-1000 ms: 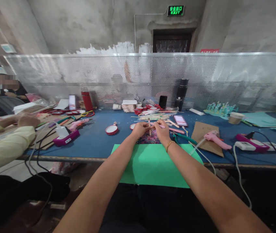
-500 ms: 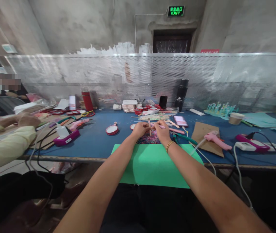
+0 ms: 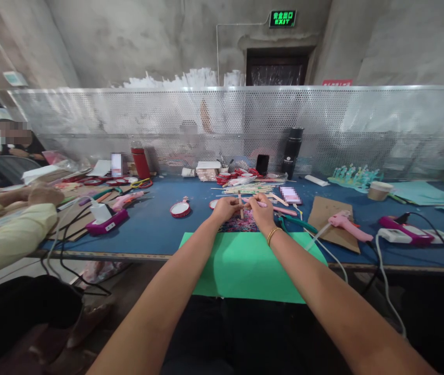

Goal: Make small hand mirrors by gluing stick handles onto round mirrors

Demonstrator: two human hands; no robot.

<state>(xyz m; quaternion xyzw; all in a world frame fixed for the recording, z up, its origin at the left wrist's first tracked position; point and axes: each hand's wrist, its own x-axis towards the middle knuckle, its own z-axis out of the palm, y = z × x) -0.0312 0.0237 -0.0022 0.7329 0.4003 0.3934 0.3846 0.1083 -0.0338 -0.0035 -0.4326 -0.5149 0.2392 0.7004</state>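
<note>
Over the blue table, my left hand [image 3: 225, 210] pinches a short flat wooden stick [image 3: 240, 204], which stands roughly upright. Close by on its right, my right hand [image 3: 263, 212] is closed around a slim pink pen [image 3: 251, 201] whose end reaches to the stick. Below both hands lies a pink and purple patterned piece [image 3: 240, 223], partly covered by them. A green sheet [image 3: 245, 268] spreads beneath my forearms and hangs over the table's front edge. Teal-handled pliers [image 3: 302, 224] rest just right of my right hand.
On the right, a pink glue gun [image 3: 350, 225] lies on cardboard [image 3: 321, 211], its cord trailing off the edge. Wooden sticks [image 3: 251, 187] lie beyond my hands. A red-rimmed round lid [image 3: 180, 209] and a purple power strip [image 3: 108, 223] are left, near a co-worker's sleeved arm [image 3: 22, 229].
My hands keep almost the same place and grip on the stick and pen. At the lower left, the dark-clothed leg of the neighbouring person has shifted left.
</note>
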